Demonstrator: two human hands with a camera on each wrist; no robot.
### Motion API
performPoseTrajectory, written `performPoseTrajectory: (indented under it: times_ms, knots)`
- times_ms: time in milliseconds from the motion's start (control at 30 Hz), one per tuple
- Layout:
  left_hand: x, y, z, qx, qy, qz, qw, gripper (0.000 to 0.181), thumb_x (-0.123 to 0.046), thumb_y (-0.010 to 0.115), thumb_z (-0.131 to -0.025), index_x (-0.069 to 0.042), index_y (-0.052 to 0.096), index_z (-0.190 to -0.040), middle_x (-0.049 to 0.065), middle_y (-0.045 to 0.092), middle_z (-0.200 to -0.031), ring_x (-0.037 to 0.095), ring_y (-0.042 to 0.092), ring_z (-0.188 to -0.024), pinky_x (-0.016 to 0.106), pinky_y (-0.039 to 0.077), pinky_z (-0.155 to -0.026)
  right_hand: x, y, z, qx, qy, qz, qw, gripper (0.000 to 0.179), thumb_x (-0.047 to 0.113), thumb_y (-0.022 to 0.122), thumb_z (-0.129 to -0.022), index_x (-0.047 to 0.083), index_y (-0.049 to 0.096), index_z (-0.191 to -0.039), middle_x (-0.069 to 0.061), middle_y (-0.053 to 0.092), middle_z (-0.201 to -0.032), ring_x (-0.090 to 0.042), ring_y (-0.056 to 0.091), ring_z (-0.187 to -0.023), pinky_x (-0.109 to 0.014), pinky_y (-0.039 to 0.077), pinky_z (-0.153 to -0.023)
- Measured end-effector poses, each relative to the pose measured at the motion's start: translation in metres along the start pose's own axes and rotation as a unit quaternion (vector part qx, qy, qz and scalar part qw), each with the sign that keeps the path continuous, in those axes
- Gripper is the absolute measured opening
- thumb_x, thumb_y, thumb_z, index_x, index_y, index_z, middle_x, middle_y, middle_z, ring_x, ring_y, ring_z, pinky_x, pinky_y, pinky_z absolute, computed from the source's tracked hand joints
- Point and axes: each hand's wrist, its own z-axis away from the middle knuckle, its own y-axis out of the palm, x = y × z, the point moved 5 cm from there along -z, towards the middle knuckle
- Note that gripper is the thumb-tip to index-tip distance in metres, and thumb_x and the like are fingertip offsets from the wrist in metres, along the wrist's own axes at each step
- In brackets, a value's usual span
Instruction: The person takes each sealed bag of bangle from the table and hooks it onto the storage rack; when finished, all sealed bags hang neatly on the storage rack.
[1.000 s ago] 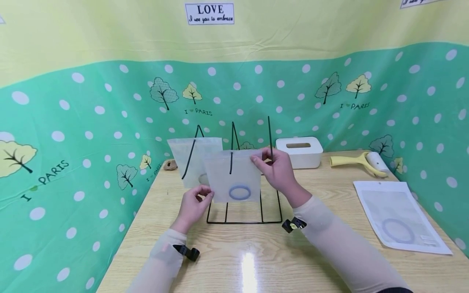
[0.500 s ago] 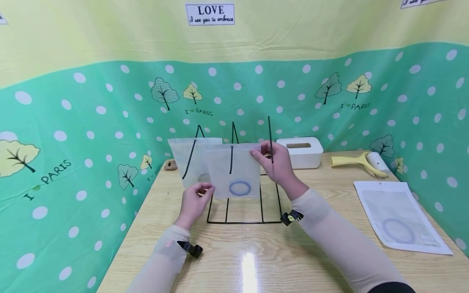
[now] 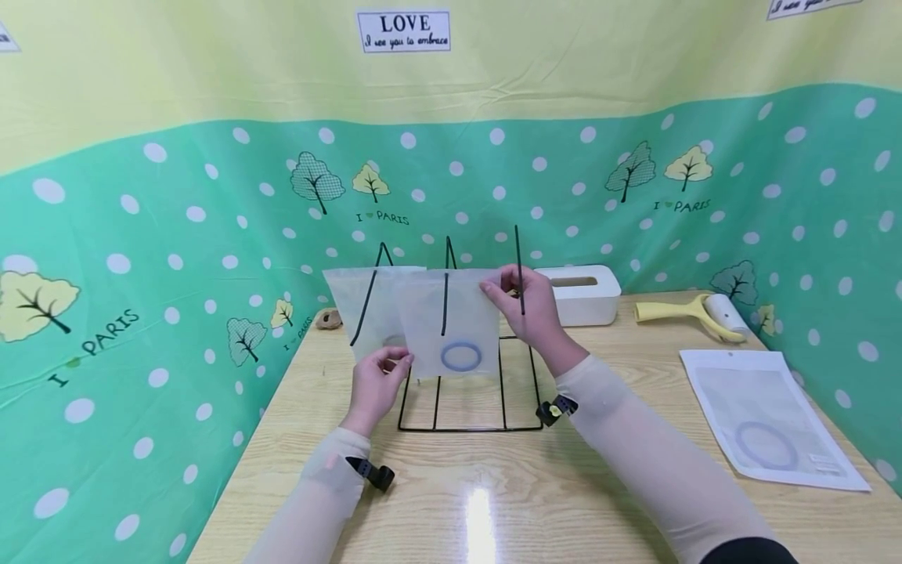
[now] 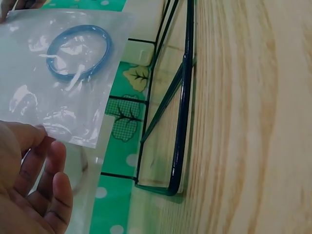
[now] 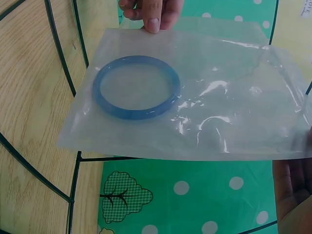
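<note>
A translucent plastic bag (image 3: 423, 313) with a blue bangle (image 5: 131, 114) inside hangs on the middle prong of the black wire rack (image 3: 468, 430). The prong's lower part shows in front of the bag. My left hand (image 3: 373, 388) pinches the bag's lower left edge between thumb and index finger, its other fingers loosely bent. At the upper right corner, my right hand (image 3: 535, 309) pinches the bag between thumb and fingers, beside the rack's right prong. A second translucent bag (image 3: 350, 301) with a ring-shaped item hangs on the left prong, partly covered by the first bag.
Behind the right hand stands a white tissue box (image 3: 586, 305). A yellow-handled lint roller (image 3: 687, 309) lies to its right. On the table's right side is a white-edged packet (image 3: 768, 423) with a large ring inside. A small brown item (image 3: 327, 318) sits at the back left.
The bag with the blue bangle has moved up and back along the middle prong, level with the left bag. Both hands have moved along with it, still pinching it.
</note>
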Motion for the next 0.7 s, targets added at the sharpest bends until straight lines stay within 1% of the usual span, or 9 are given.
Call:
performPoseTrajectory:
  times_ms: [133, 200, 333, 467, 567, 700]
  knots:
    - [0.000, 0.002, -0.004, -0.008, 0.000, 0.001, 1.0000, 0.012, -0.021, 0.077, -0.097, -0.012, 0.080, -0.104, 0.000, 0.075, -0.088, 0.017, 0.068, -0.073, 0.029, 0.054, -0.060, -0.001, 0.001, -0.004, 0.002, 0.011, 0.006, 0.9999, 0.017, 0.008, 0.077, -0.097, -0.005, 0.067, -0.091, -0.017, 0.064, -0.086, -0.029, 0.057, -0.081, -0.027, 0.044, -0.067]
    - [0.001, 0.003, -0.006, -0.013, -0.001, 0.001, 0.9999, 0.012, -0.021, 0.078, -0.097, -0.012, 0.080, -0.104, 0.000, 0.076, -0.088, 0.017, 0.067, -0.073, 0.029, 0.054, -0.060, -0.002, 0.001, -0.005, 0.002, 0.015, 0.005, 0.9999, 0.016, 0.009, 0.077, -0.097, -0.004, 0.068, -0.092, -0.016, 0.065, -0.087, -0.028, 0.057, -0.082, -0.028, 0.044, -0.069]
    - [0.003, 0.004, -0.009, -0.016, -0.007, 0.006, 0.9998, 0.011, -0.021, 0.079, -0.096, -0.013, 0.081, -0.104, 0.001, 0.075, -0.088, 0.017, 0.067, -0.072, 0.028, 0.054, -0.058, -0.006, 0.002, -0.006, -0.001, 0.017, 0.000, 0.9999, 0.018, 0.018, 0.079, -0.097, 0.002, 0.070, -0.093, -0.010, 0.066, -0.088, -0.024, 0.058, -0.084, -0.030, 0.045, -0.071]
    - [0.003, 0.005, -0.011, -0.018, -0.008, 0.013, 0.9997, 0.011, -0.021, 0.078, -0.097, -0.013, 0.082, -0.104, 0.001, 0.076, -0.088, 0.018, 0.068, -0.071, 0.028, 0.054, -0.057, -0.008, 0.001, -0.006, -0.004, 0.010, -0.011, 0.9999, 0.024, 0.026, 0.081, -0.095, 0.005, 0.071, -0.092, -0.009, 0.066, -0.088, -0.024, 0.059, -0.084, -0.031, 0.046, -0.071]
    - [0.004, 0.005, -0.012, -0.018, -0.009, 0.017, 0.9997, 0.010, -0.021, 0.078, -0.097, -0.014, 0.082, -0.103, 0.001, 0.076, -0.089, 0.019, 0.068, -0.072, 0.028, 0.054, -0.058, -0.008, 0.001, -0.006, -0.005, 0.003, -0.016, 0.9999, 0.025, 0.027, 0.082, -0.094, 0.005, 0.071, -0.091, -0.009, 0.065, -0.088, -0.025, 0.059, -0.083, -0.031, 0.047, -0.070]
    - [0.005, 0.006, -0.013, -0.017, -0.013, 0.020, 0.9996, 0.009, -0.020, 0.078, -0.098, -0.014, 0.082, -0.103, 0.001, 0.076, -0.092, 0.019, 0.068, -0.073, 0.028, 0.054, -0.058, -0.010, 0.001, -0.007, -0.005, 0.001, -0.010, 0.9999, 0.024, 0.027, 0.082, -0.094, 0.007, 0.070, -0.089, -0.007, 0.065, -0.086, -0.023, 0.059, -0.082, -0.030, 0.047, -0.069]
